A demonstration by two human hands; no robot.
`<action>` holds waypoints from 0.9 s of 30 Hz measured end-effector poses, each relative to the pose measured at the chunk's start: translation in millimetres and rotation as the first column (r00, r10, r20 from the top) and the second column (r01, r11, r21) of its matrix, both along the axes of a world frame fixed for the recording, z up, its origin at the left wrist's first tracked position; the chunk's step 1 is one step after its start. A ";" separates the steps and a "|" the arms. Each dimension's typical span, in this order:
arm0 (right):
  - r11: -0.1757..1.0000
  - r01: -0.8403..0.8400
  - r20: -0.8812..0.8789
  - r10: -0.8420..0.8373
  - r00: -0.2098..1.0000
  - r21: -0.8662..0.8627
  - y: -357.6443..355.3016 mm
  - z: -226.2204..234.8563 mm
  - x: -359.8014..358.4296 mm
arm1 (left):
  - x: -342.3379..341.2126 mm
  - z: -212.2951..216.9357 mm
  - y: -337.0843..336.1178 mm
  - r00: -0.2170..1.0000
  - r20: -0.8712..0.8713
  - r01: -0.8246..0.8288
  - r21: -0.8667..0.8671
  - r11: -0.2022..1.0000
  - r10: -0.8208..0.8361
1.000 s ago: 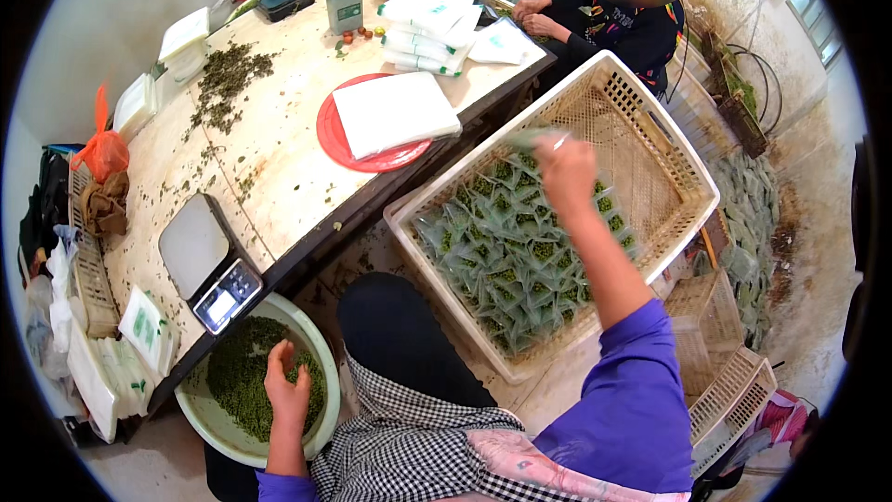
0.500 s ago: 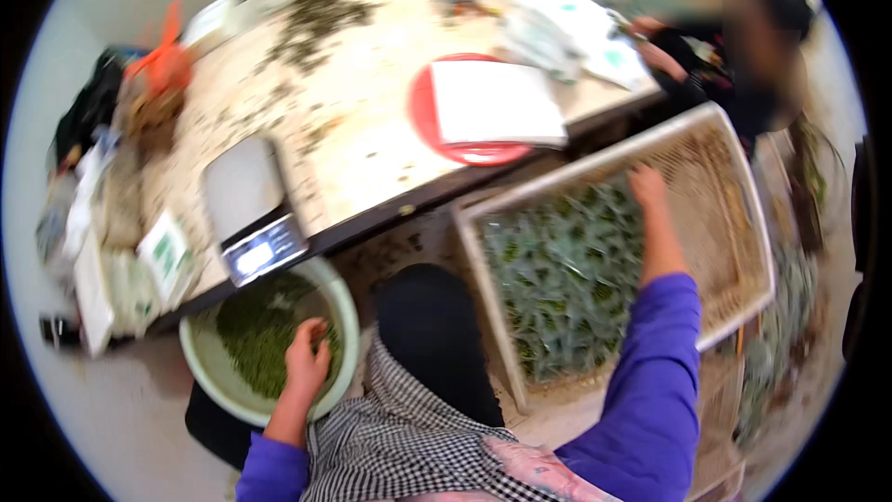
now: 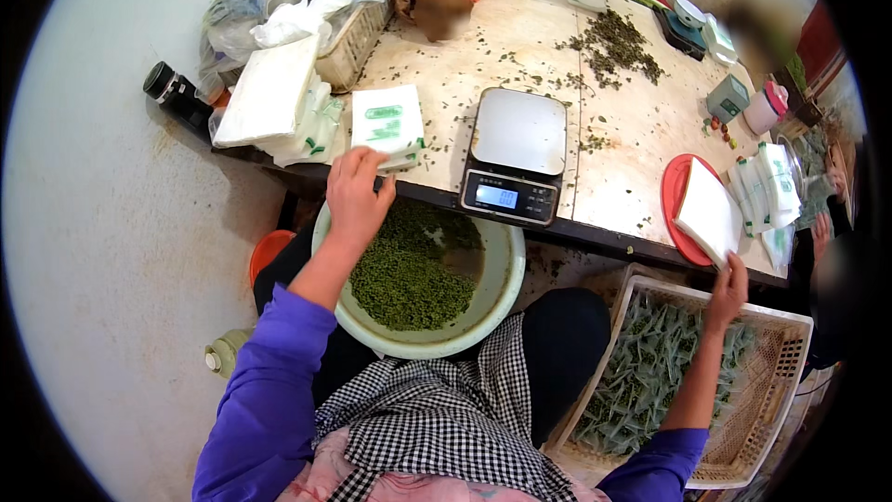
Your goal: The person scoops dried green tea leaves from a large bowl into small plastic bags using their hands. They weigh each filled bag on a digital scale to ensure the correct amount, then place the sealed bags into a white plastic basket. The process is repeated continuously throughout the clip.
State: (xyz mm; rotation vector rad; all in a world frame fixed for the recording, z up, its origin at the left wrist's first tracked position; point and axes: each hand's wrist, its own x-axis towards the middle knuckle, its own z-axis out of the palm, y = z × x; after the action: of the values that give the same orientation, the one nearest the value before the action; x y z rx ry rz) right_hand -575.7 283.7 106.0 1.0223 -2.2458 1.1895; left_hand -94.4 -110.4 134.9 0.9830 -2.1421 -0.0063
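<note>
Your left hand (image 3: 357, 193) is loosely curled with a gap between thumb and forefinger, nothing visible in its grasp, its fingertips just at the near edge of the green-printed bag stack (image 3: 386, 118). Your right hand (image 3: 728, 292) has its fingers nearly together at the lower corner of the white stack (image 3: 710, 214); you cannot tell from here whether they pinch a sheet or only touch it. That white stack lies up and slightly left of your right hand, much the nearer one, its long axis slanting down and right toward your fingertips. Under it is the red plate (image 3: 672, 193) on the desk (image 3: 609, 197). Between your hands sits the scale (image 3: 520, 130); the tub (image 3: 511, 274) of green grains is below your left hand, and the crate (image 3: 782, 346) of filled bags is beneath your right forearm.
</note>
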 end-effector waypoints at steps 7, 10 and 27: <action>0.882 -0.471 -0.032 0.471 0.882 0.015 -209.4 31.7 173.6 | 27.8 -40.3 -63.7 0.994 0.098 0.058 -0.023 0.998 -0.055; 0.764 -0.645 -0.095 0.645 0.758 0.033 -266.9 33.5 233.9 | 22.0 -32.0 -61.1 0.998 0.032 0.046 0.016 0.999 -0.046; 0.902 -0.395 0.457 0.430 0.779 -0.174 -380.7 13.7 387.4 | 1.7 -24.2 -22.8 0.861 -0.505 0.227 0.295 0.928 -0.050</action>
State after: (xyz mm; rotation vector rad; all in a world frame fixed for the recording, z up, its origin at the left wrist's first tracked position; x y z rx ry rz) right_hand -188.3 -97.0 119.7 1.3607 -2.3829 1.8851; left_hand -92.7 -133.2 110.7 0.8931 -1.7545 -0.6621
